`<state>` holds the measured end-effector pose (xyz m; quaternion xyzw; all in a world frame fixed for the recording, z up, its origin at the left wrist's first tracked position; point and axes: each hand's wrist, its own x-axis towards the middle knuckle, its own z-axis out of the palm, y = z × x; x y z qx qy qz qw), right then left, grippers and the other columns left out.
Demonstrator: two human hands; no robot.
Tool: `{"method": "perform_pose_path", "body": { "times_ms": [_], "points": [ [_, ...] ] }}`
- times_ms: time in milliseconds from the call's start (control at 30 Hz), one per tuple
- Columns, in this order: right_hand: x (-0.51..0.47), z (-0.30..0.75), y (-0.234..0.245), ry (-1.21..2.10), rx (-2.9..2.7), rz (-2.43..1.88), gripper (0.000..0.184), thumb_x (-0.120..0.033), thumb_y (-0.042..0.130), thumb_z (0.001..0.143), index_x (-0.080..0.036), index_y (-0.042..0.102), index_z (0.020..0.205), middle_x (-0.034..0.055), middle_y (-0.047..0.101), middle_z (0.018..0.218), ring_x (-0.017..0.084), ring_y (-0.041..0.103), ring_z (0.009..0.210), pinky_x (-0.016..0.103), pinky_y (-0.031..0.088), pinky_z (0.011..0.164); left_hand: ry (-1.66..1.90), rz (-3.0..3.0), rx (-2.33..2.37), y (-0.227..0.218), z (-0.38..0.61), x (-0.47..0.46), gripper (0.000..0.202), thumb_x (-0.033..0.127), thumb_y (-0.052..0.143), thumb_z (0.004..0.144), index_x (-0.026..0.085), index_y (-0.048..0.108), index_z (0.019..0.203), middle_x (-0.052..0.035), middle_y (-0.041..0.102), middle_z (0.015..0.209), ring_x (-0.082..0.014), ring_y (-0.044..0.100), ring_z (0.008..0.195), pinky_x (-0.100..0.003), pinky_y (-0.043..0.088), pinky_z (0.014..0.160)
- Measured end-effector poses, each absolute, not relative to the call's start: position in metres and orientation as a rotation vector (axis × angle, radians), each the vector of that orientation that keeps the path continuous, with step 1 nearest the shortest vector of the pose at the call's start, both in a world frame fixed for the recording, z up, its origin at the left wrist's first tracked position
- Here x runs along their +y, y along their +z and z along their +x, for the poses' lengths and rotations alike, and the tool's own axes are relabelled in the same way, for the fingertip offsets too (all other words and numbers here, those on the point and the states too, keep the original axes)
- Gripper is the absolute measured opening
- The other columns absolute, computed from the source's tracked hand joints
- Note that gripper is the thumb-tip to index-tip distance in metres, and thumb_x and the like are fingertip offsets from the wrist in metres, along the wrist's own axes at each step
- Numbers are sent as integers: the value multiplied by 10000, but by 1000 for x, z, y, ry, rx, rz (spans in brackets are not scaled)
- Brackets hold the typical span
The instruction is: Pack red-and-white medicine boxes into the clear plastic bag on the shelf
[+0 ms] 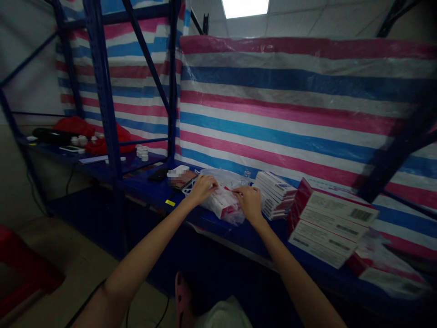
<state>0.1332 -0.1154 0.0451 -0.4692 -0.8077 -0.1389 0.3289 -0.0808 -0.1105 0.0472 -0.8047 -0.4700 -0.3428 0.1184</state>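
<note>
A clear plastic bag lies on the blue shelf, with a white and red box in it. My left hand is at the bag's left side, its fingers curled and pinching the plastic near the top of the box. From the right, my right hand pinches the plastic over the box with thumb and forefinger. Just beyond my right hand, a stack of thin white boxes stands on the shelf. A small clear glass or plastic item shows behind the bag.
Larger white and red boxes are stacked at the right, beside another bagged box. A dark phone and a yellow sticker lie left of the bag. Small white bottles stand further left, past a blue rack post.
</note>
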Motion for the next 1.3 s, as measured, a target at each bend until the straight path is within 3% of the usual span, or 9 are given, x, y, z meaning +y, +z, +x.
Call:
{"method": "perform_pose_path", "body": {
  "times_ms": [133,300,433,567,767,933,1033,1167,1300],
  "points": [
    [-113,158,31,-428,-1850,-1377,243,-273,411,884,-221,646,914,39,656,900,205,522,877,340,255,771,-1273,-2204,-1493,45,-107,-115,167,354,573,768,189,601,781,-28,627,866,-204,526,910,-364,365,861],
    [-115,137,29,-432,-1915,-1304,282,-344,455,865,-246,566,1105,40,624,1027,204,505,961,360,241,841,-1202,-2405,-1283,45,-79,-107,314,318,521,812,187,527,1098,-59,577,1118,-190,481,1073,-344,348,939],
    [-113,137,33,-345,-2073,-1234,180,-283,483,848,-277,660,881,18,659,872,198,526,915,372,237,857,-849,-2551,-1293,48,-73,-97,155,188,508,803,188,618,912,-42,646,938,-187,550,947,-341,371,892],
    [-104,165,21,-144,-1826,-1287,237,-304,437,843,-193,645,864,62,654,870,202,547,828,333,329,786,-1202,-2260,-1540,44,-104,-96,122,260,532,787,176,613,822,-42,644,861,-192,556,876,-355,385,862],
    [-101,156,18,-27,-1859,-1241,361,-294,377,829,-198,509,1150,73,590,1097,227,522,988,402,318,868,-1357,-2521,-1528,49,-99,-93,457,345,597,731,203,494,1154,-57,583,1106,-187,541,970,-327,403,862],
    [-101,157,27,101,-1825,-1152,279,-292,390,805,-194,642,872,51,659,893,211,570,876,372,352,850,-1376,-2218,-1769,65,-97,-84,193,286,524,765,165,625,877,-47,645,853,-200,564,835,-333,404,801],
    [-100,176,17,296,-1812,-1054,274,-327,423,786,-164,635,845,65,660,866,209,579,858,337,396,811,-1454,-2093,-1805,63,-108,-87,320,301,498,780,168,530,1069,-59,621,962,-212,540,905,-377,379,844],
    [-112,191,8,413,-1880,-990,398,-366,429,811,-168,530,1142,77,633,1018,201,559,955,349,378,867,-1443,-2112,-1611,55,-105,-111,690,357,640,653,167,331,1240,-117,460,1236,-248,425,1128,-420,328,942],
    [-132,184,20,169,-2040,-1037,318,-396,402,848,-255,632,1015,49,608,1074,224,501,1040,417,299,921,-1161,-2212,-1338,51,-82,-147,377,304,516,763,233,446,1126,-85,472,1236,-244,395,1179,-464,228,1028]
  ]
}}
